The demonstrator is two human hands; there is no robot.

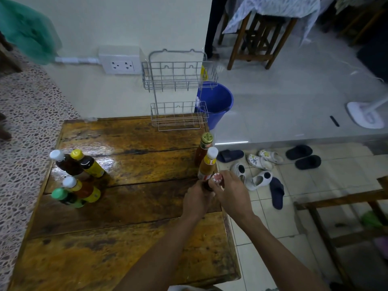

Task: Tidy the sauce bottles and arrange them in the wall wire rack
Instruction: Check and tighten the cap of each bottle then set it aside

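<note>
A two-tier wire rack (178, 89) hangs on the wall above the far edge of the wooden table (126, 238); both tiers hold nothing. At the table's right edge, my left hand (196, 201) wraps the body of a dark bottle with a red-and-white cap (217, 178). My right hand (231, 194) has its fingers on that cap. Just behind stand a white-capped orange sauce bottle (209, 164) and a gold-capped red sauce bottle (203, 148). Several more bottles cluster at the left: white-capped dark (67, 162), yellow-capped (88, 162), white-capped orange (80, 187), green-capped (67, 198).
A blue bucket (218, 101) sits on the floor right of the rack. A wall socket (122, 65) is left of the rack. Slippers and shoes (260, 164) lie on the tiled floor beside the table. A fan base (363, 116) and wooden stools stand farther right.
</note>
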